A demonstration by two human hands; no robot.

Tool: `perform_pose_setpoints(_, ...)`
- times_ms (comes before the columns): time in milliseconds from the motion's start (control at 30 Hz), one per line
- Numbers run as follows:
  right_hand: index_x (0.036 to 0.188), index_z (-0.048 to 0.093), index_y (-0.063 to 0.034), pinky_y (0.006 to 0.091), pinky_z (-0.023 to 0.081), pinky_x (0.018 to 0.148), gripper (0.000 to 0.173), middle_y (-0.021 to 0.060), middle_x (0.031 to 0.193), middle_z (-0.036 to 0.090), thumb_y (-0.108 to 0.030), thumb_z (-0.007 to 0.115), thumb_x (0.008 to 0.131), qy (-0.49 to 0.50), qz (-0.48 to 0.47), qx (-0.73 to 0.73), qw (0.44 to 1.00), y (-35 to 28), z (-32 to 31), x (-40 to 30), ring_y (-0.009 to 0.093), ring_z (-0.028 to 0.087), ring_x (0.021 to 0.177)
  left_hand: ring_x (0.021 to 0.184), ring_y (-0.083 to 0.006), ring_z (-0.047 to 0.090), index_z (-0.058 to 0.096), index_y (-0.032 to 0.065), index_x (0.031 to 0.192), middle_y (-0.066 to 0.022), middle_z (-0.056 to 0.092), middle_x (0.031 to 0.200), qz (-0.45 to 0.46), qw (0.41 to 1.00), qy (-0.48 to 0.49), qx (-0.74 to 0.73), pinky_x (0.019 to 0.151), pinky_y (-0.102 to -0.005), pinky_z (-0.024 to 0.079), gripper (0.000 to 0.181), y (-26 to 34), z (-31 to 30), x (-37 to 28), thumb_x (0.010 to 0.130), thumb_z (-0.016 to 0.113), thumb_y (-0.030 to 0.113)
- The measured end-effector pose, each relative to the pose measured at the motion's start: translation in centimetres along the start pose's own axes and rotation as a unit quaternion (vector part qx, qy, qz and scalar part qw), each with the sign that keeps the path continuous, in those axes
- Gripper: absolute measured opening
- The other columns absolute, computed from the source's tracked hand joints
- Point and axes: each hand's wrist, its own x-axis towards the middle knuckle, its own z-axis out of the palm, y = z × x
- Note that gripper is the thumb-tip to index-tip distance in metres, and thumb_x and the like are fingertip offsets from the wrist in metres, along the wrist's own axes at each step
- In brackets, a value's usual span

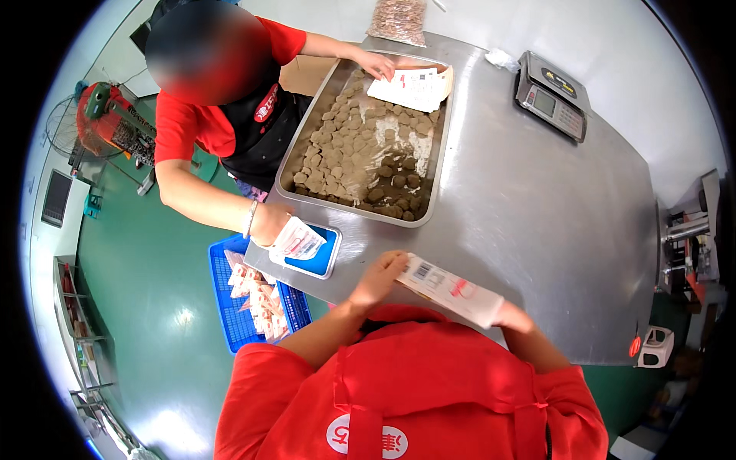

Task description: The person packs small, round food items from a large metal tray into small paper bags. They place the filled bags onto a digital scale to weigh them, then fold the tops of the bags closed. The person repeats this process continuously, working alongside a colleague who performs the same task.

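My left hand grips one end of a printed white paper bag, held over the near edge of the steel table. At the bag's other end is my right hand, partly hidden behind it. Beyond my hands stands a deep metal tray of flattened brownish lumps, with darker round ones at its near right corner. A stack of printed bags lies on the tray's far right part. A co-worker's hand touches that stack; the other holds a printed bag at a small blue-topped scale.
A blue plastic basket holding filled packets stands below the table's left corner. Farther right on the table are a digital scale and a crumpled clear bag. A bag of brownish pieces sits at the back. The co-worker stands at the left side.
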Motion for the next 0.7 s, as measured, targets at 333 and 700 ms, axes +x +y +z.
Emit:
perform_pose_setpoints(333,0.152,0.057,-0.0168,0.0368,0.044,0.113,0.049,0.0126,0.153,0.057,-0.026,0.063,0.104,-0.260,0.043,-0.165,0.950,-7.0,1.3,6.4,0.027,0.056,0.138,0.147,-0.0377,0.044,0.021,0.0016,0.167,-0.0263,0.043,0.159,0.133,0.816,-0.356,0.435,0.122,-0.0457,0.034,0.126,12.8,7.2,-2.8,0.067,0.092,0.033)
perform_pose_setpoints(700,0.129,0.072,-0.0102,0.0396,0.054,0.094,0.036,0.0166,0.116,0.071,-0.029,0.064,0.099,-0.376,-0.076,-0.232,0.894,-20.4,-7.9,21.5,0.034,0.069,0.108,0.146,-0.0314,0.048,0.018,0.0030,0.167,-0.0232,0.048,0.156,0.026,0.928,-0.156,0.337,0.118,-0.0385,0.040,0.119,12.3,-1.7,-2.6,0.070,0.086,0.015)
